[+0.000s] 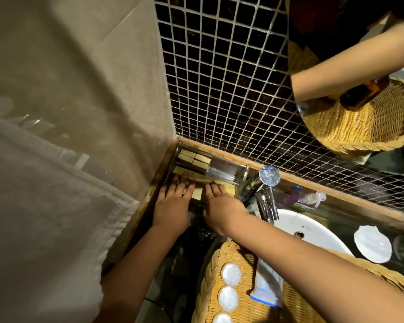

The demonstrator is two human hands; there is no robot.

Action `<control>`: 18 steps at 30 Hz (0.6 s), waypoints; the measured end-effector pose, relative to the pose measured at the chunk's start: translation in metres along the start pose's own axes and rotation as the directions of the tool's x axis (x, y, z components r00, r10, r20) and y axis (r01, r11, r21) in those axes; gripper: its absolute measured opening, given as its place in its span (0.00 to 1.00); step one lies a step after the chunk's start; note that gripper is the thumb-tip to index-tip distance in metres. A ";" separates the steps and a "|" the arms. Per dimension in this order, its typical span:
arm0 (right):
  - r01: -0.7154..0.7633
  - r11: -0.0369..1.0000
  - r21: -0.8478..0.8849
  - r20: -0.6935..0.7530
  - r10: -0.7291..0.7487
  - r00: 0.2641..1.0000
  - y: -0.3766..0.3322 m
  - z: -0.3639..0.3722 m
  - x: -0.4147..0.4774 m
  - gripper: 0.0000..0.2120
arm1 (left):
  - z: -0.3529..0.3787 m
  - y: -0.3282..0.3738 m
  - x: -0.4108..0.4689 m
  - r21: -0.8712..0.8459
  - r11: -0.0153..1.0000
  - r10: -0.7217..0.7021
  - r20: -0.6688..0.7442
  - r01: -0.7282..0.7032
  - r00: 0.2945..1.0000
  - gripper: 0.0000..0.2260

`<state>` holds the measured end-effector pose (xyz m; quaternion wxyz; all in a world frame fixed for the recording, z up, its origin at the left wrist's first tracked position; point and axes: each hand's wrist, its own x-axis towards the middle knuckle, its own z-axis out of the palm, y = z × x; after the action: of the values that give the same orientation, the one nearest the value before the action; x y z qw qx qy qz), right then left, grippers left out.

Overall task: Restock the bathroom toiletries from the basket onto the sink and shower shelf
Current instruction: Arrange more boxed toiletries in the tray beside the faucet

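A clear acrylic tray [239,170] stands in the counter's back left corner and holds several small beige boxes [193,157]. My left hand [173,206] lies on the tray's front part, its fingers straight over the packets there. My right hand [219,206] lies beside it, fingertips on a beige packet [197,193]. The wicker basket [210,271] sits at the counter's front edge. Three round white wrapped items [230,273] and a white and blue sachet [266,285] lie in it, partly under my right forearm.
A chrome tap [265,190] rises right of the tray over the white basin [313,234]. Small bottles [306,198] stand behind it and white shell dishes [372,243] lie to the right. A towel [44,194] hangs at left. The mirror [359,101] reflects the basket.
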<state>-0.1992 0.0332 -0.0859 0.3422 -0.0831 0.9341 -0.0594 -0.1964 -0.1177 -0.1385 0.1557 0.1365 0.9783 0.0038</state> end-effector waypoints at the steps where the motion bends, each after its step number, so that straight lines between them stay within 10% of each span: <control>1: -0.021 1.000 0.016 0.054 0.020 0.998 -0.001 0.001 0.000 0.35 | 0.000 0.001 0.001 0.004 1.000 0.005 0.005 -0.005 1.000 0.39; 18: -0.158 0.968 0.193 0.166 0.126 0.978 -0.005 0.019 0.024 0.36 | 0.006 0.005 0.013 0.002 0.999 0.035 0.006 -0.035 0.999 0.32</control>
<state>-0.2038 0.0229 -0.1145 0.4229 0.0156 0.8975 -0.1242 -0.2049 -0.1100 -0.1482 0.1584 0.1536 0.9753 0.0051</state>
